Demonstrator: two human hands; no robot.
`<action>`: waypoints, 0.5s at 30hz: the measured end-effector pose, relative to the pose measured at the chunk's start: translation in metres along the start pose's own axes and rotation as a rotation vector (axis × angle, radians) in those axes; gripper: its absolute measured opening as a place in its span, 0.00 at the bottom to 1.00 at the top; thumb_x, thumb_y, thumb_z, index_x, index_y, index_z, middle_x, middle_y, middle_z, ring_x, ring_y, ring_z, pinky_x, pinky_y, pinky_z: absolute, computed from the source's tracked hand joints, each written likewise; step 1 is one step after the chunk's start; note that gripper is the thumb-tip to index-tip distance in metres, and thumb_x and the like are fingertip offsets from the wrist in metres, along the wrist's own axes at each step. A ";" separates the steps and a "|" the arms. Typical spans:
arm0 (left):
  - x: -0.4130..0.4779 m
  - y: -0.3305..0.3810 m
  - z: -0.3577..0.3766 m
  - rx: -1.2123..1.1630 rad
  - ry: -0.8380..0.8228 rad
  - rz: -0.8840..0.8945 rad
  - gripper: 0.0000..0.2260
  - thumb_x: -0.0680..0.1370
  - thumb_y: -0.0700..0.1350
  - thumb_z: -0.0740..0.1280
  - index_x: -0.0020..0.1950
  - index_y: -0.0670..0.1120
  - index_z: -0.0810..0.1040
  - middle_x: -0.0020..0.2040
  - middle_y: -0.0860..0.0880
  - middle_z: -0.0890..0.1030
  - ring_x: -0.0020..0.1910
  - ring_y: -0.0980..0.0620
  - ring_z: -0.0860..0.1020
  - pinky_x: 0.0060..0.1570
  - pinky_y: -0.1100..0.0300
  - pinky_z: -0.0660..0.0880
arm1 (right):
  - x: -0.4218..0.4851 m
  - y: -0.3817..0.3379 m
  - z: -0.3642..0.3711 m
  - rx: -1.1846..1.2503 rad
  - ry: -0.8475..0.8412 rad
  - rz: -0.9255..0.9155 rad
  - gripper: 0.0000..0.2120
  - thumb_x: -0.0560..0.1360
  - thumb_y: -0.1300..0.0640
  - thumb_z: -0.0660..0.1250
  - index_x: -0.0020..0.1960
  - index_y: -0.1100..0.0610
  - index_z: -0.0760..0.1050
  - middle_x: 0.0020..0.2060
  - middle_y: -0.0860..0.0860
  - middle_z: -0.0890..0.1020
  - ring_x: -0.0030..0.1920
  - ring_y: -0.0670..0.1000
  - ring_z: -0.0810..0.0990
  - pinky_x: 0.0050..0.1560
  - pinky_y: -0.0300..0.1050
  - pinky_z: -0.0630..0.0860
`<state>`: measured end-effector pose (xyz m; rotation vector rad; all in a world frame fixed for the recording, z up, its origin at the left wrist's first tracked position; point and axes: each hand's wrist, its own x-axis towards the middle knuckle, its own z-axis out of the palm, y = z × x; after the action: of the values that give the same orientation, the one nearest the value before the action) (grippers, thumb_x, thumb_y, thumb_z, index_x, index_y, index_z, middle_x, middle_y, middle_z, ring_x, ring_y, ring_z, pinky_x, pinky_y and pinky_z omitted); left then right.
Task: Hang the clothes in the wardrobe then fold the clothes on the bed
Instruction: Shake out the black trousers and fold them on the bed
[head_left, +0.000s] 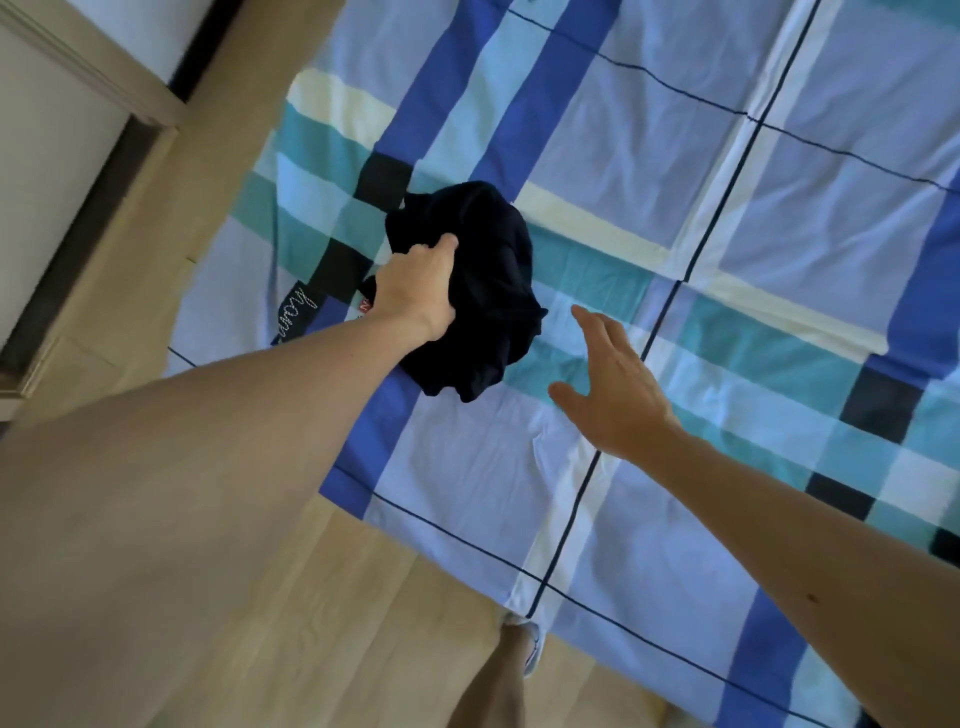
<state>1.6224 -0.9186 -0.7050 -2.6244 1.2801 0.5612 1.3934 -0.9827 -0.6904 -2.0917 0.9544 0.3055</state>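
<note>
A crumpled black garment lies bunched on the bed, which is covered by a blue, teal and white checked sheet. My left hand grips the garment's left side, fingers buried in the cloth. My right hand hovers just right of the garment with its fingers spread, holding nothing. A small red and white label peeks out beside my left wrist.
The wooden floor runs along the bed's near and left edges. A pale wall with a dark-edged door frame stands at the far left. My leg and foot are next to the bed's near edge.
</note>
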 end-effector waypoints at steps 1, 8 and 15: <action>-0.003 0.001 -0.003 -0.039 -0.002 0.007 0.25 0.74 0.40 0.69 0.70 0.46 0.68 0.58 0.38 0.78 0.55 0.33 0.78 0.44 0.48 0.71 | -0.002 0.002 -0.002 0.025 -0.008 0.028 0.42 0.77 0.52 0.70 0.82 0.52 0.48 0.79 0.51 0.56 0.73 0.56 0.68 0.67 0.51 0.69; -0.075 0.069 -0.013 -0.532 0.011 0.321 0.19 0.73 0.50 0.71 0.60 0.46 0.75 0.49 0.45 0.83 0.49 0.39 0.81 0.43 0.45 0.78 | -0.025 0.020 -0.024 0.519 -0.013 0.108 0.51 0.56 0.49 0.78 0.76 0.46 0.60 0.65 0.49 0.76 0.66 0.53 0.76 0.64 0.56 0.75; -0.129 0.122 -0.020 -1.029 -0.088 0.146 0.28 0.68 0.66 0.74 0.62 0.51 0.79 0.54 0.54 0.85 0.55 0.55 0.83 0.56 0.49 0.79 | -0.083 0.054 -0.074 0.561 0.170 0.156 0.23 0.70 0.50 0.78 0.59 0.53 0.70 0.47 0.47 0.80 0.47 0.48 0.80 0.51 0.50 0.76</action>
<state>1.4593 -0.9062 -0.6329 -3.1677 1.3960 1.7224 1.2899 -1.0162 -0.6316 -1.5492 1.1519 -0.0646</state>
